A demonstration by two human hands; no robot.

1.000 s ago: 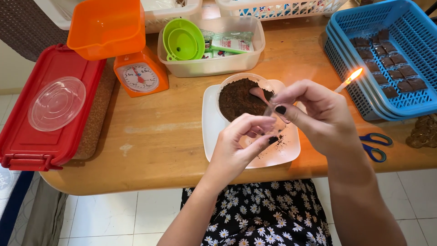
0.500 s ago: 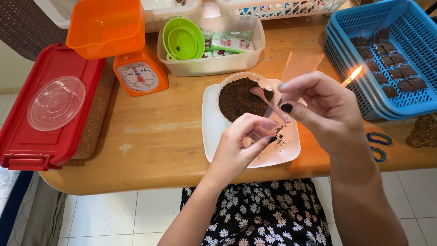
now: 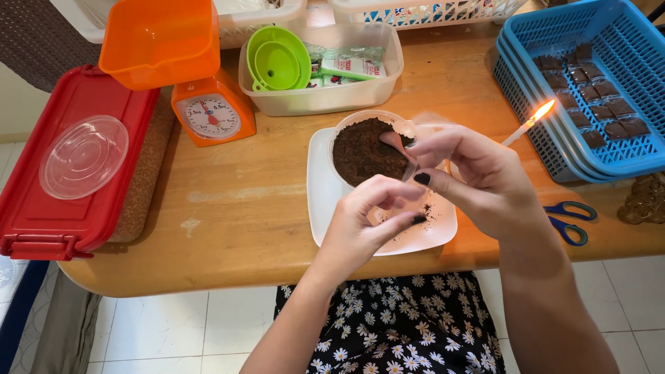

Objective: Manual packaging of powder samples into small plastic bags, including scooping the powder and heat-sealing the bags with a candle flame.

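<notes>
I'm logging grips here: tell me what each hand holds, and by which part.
Both hands, left hand and right hand, pinch something small and clear above the white plate, beside the tub of brown powder. What it is, or which part, cannot be told.

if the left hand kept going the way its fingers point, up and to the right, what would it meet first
Probably the right hand: the left hand has its fingers almost touching it already, above the white plate. Beyond lies the lit candle, though depth is hard to judge.

Single head-worn view, looking steeply down, close over wooden table (image 3: 263,201), facing its far edge
</notes>
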